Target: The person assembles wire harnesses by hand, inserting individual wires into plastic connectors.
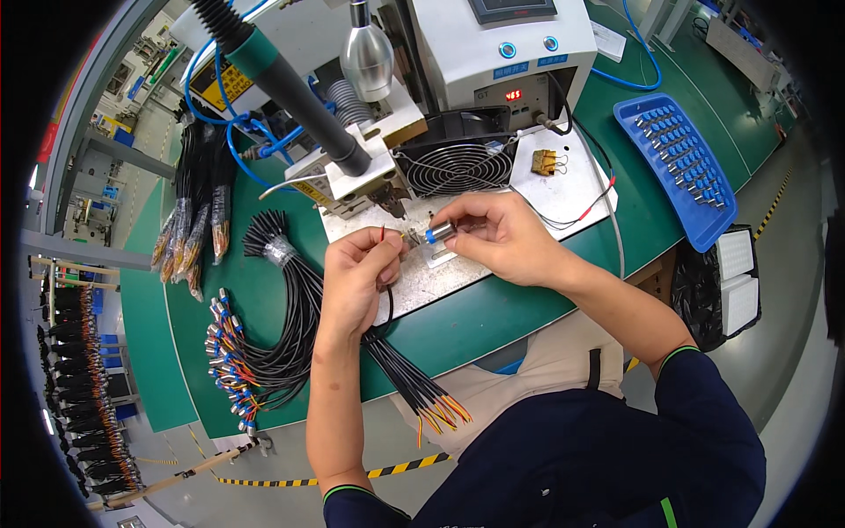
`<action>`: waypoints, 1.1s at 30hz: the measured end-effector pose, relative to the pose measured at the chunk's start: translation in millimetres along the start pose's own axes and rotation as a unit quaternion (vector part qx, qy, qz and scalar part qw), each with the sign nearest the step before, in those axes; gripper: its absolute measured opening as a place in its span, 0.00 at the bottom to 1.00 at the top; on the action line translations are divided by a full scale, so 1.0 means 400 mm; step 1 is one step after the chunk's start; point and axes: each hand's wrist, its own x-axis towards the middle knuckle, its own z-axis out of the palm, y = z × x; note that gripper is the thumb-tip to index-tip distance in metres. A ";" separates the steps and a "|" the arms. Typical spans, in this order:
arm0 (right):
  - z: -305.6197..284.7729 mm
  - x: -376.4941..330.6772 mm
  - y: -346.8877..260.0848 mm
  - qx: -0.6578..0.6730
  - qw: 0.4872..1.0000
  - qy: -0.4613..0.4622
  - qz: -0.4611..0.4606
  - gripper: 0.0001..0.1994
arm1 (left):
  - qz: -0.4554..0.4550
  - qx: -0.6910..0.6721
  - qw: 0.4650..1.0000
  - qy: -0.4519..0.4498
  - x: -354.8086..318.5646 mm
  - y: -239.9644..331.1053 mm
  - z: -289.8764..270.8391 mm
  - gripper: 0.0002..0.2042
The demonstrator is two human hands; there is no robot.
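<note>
My left hand (pixel 356 275) pinches the end of a thin black cable (pixel 390 304), and a red wire tip sticks up past its fingers. A small metal cylindrical connector with a blue ring (pixel 438 232) is gripped between the thumb and fingers of my right hand (pixel 509 238). The wire ends and the connector's blue end are close together over the metal plate (pixel 352 224); whether they touch I cannot tell. Right behind them is the soldering machine's dark tip (pixel 388 201). More black cables with bare red, yellow and orange ends (pixel 400 370) hang over the bench edge below my left hand.
A tied bundle of black cables (pixel 295 295) with connectors fitted (pixel 231 361) lies left. Beyond it are plastic-wrapped cables (pixel 189 202). Behind my hands stand a fan (pixel 458 167) and a white control box (pixel 502 57). At right are a binder clip (pixel 547 163) and a blue connector tray (pixel 701 233).
</note>
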 end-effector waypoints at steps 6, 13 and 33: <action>0.026 -0.003 -0.015 0.015 0.998 0.015 0.066 0.17 | 0.009 0.008 0.999 0.039 -0.007 -0.007 0.030 0.07; 0.087 -0.045 -0.041 -0.281 0.955 0.059 -0.081 0.21 | 0.026 0.046 0.997 0.055 -0.021 -0.014 0.041 0.08; 0.005 -0.025 -0.053 0.034 0.997 0.065 0.013 0.09 | 0.048 0.035 0.997 0.047 -0.023 -0.018 0.029 0.09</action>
